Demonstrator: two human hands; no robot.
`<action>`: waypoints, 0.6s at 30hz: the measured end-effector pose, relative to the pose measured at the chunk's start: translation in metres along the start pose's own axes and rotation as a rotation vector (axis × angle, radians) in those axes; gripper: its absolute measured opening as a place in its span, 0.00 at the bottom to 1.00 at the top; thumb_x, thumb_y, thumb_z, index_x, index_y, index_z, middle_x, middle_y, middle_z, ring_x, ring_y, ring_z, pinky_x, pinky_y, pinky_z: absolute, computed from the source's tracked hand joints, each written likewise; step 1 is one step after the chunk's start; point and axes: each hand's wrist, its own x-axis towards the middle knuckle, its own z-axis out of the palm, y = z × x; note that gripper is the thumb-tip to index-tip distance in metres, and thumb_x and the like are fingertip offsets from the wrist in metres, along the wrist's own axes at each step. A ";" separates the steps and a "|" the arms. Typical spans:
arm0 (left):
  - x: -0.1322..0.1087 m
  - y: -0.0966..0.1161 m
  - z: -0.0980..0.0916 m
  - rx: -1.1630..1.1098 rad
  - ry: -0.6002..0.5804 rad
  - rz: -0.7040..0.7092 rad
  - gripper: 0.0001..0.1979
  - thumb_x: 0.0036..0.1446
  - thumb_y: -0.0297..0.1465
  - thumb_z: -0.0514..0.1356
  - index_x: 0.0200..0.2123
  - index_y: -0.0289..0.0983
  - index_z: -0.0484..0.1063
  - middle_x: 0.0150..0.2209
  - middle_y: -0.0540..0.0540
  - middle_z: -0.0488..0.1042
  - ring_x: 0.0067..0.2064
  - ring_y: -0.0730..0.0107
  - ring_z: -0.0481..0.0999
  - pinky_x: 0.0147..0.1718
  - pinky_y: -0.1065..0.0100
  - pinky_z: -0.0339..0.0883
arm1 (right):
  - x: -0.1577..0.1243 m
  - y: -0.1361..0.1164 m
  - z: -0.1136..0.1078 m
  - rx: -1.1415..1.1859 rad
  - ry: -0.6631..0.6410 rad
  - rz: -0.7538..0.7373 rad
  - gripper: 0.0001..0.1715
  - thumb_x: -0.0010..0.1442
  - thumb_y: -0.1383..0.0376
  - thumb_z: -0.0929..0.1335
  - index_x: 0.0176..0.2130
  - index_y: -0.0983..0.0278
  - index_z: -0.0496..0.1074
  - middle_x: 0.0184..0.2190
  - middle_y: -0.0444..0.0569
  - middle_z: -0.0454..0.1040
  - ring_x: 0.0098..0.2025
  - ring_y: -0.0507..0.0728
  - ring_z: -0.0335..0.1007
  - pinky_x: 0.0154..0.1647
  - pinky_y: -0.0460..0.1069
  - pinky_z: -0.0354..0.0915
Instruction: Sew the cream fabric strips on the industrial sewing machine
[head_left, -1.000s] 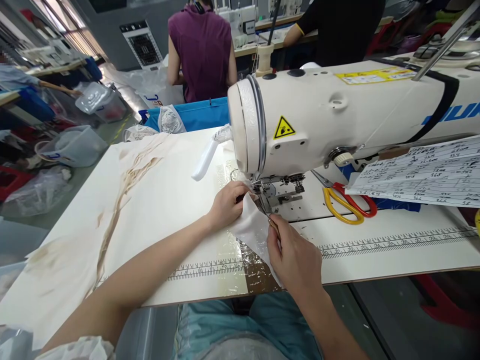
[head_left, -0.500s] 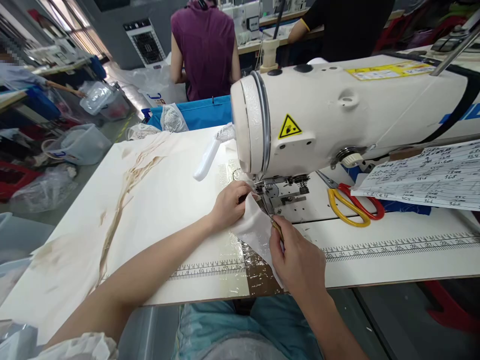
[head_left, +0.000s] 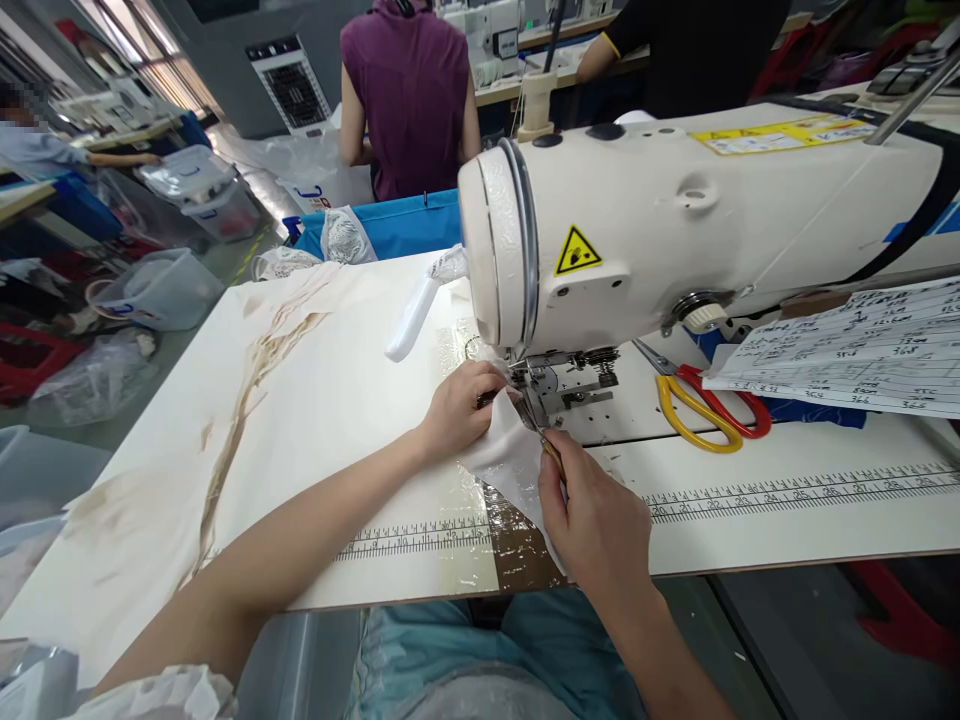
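Note:
My left hand (head_left: 463, 408) is closed, pinching the edge of a small white fabric piece (head_left: 510, 455) beside the presser foot of the sewing machine (head_left: 600, 230). A slim pointed metal tool with a brass-coloured grip (head_left: 553, 455), like tweezers or thread snips, is in my right hand (head_left: 592, 510). Its tip touches or nearly touches the fabric close to the needle area (head_left: 523, 375). The fabric hangs down between my hands over the brown taped strip (head_left: 517, 550). My fingertips partly hide the cloth edge and the tool.
Red-and-yellow scissors (head_left: 705, 410) lie right of the needle area, beside a handwritten paper sheet (head_left: 847, 350). Long pale fabric strips (head_left: 240, 410) stretch over the left of the white table (head_left: 352, 370). A blue cloth bin (head_left: 405, 225) and a person in purple (head_left: 409, 90) are beyond.
My hands, the fabric and the tool stay almost in place. At the far left, a co-worker's arm has shifted back from the clear plastic lid, which now sits lower on its box.

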 end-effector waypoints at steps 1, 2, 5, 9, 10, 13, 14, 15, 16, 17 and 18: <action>0.000 0.000 0.000 0.007 0.000 0.003 0.09 0.65 0.35 0.59 0.34 0.38 0.74 0.37 0.46 0.77 0.40 0.66 0.74 0.41 0.62 0.68 | 0.000 0.000 0.000 -0.006 0.000 0.001 0.19 0.71 0.65 0.58 0.45 0.69 0.75 0.33 0.46 0.82 0.25 0.53 0.76 0.21 0.47 0.58; 0.000 0.000 0.000 0.015 0.000 0.005 0.09 0.65 0.35 0.59 0.34 0.38 0.74 0.37 0.46 0.77 0.40 0.66 0.74 0.41 0.62 0.68 | 0.000 -0.001 0.001 -0.012 -0.001 0.001 0.19 0.71 0.65 0.58 0.45 0.69 0.75 0.33 0.46 0.82 0.24 0.53 0.75 0.21 0.47 0.58; 0.001 0.001 0.000 0.036 -0.003 0.005 0.09 0.66 0.34 0.58 0.34 0.38 0.74 0.37 0.46 0.77 0.39 0.66 0.73 0.40 0.62 0.68 | 0.000 -0.001 0.001 -0.025 0.006 0.000 0.19 0.71 0.65 0.58 0.45 0.69 0.76 0.32 0.46 0.82 0.24 0.53 0.75 0.21 0.47 0.57; 0.002 0.004 -0.002 0.033 -0.012 -0.026 0.08 0.66 0.32 0.57 0.34 0.38 0.74 0.37 0.46 0.76 0.39 0.66 0.73 0.39 0.63 0.68 | 0.000 -0.001 0.000 -0.021 0.016 -0.001 0.19 0.71 0.66 0.58 0.45 0.68 0.76 0.32 0.45 0.82 0.23 0.53 0.74 0.20 0.47 0.58; 0.002 0.005 -0.002 0.027 -0.012 -0.034 0.08 0.66 0.32 0.57 0.34 0.38 0.74 0.37 0.46 0.76 0.39 0.66 0.73 0.39 0.63 0.68 | 0.000 -0.001 0.000 -0.022 0.014 0.001 0.19 0.71 0.66 0.58 0.44 0.68 0.76 0.31 0.45 0.82 0.23 0.53 0.74 0.20 0.47 0.58; 0.002 0.005 -0.003 0.016 -0.015 -0.056 0.08 0.65 0.31 0.58 0.34 0.38 0.73 0.38 0.46 0.76 0.40 0.66 0.73 0.39 0.63 0.68 | 0.001 -0.001 0.000 -0.026 -0.001 0.011 0.18 0.70 0.66 0.58 0.44 0.68 0.76 0.31 0.45 0.82 0.22 0.54 0.74 0.19 0.47 0.58; 0.002 0.005 -0.003 0.016 -0.017 -0.063 0.08 0.65 0.31 0.58 0.34 0.38 0.73 0.38 0.46 0.76 0.40 0.66 0.73 0.39 0.63 0.68 | 0.001 -0.001 0.000 -0.026 -0.003 0.012 0.18 0.70 0.67 0.59 0.44 0.68 0.76 0.30 0.45 0.82 0.22 0.54 0.74 0.18 0.47 0.58; 0.002 0.005 -0.003 0.014 -0.019 -0.068 0.08 0.65 0.32 0.58 0.34 0.38 0.73 0.38 0.46 0.76 0.40 0.66 0.73 0.39 0.63 0.68 | 0.001 -0.001 0.000 -0.025 -0.002 0.011 0.18 0.70 0.67 0.59 0.44 0.68 0.76 0.30 0.45 0.82 0.22 0.54 0.74 0.18 0.47 0.58; 0.002 0.005 -0.003 0.011 -0.022 -0.073 0.08 0.66 0.32 0.57 0.34 0.38 0.73 0.38 0.47 0.76 0.40 0.66 0.73 0.39 0.63 0.68 | 0.000 -0.001 0.000 -0.022 0.000 0.010 0.17 0.70 0.67 0.59 0.44 0.68 0.76 0.30 0.45 0.82 0.22 0.53 0.74 0.18 0.47 0.57; 0.002 0.005 -0.003 0.007 -0.024 -0.077 0.08 0.66 0.32 0.57 0.33 0.38 0.73 0.38 0.47 0.76 0.40 0.66 0.73 0.39 0.63 0.68 | 0.000 -0.001 0.000 -0.018 0.005 0.010 0.17 0.69 0.67 0.59 0.44 0.68 0.76 0.30 0.45 0.82 0.22 0.53 0.74 0.19 0.47 0.58; 0.002 0.006 -0.003 0.003 -0.026 -0.080 0.08 0.66 0.32 0.57 0.33 0.38 0.73 0.38 0.46 0.76 0.40 0.66 0.73 0.39 0.63 0.68 | 0.000 0.000 0.000 -0.012 0.010 0.012 0.17 0.69 0.67 0.60 0.45 0.68 0.76 0.30 0.45 0.82 0.23 0.53 0.75 0.19 0.47 0.58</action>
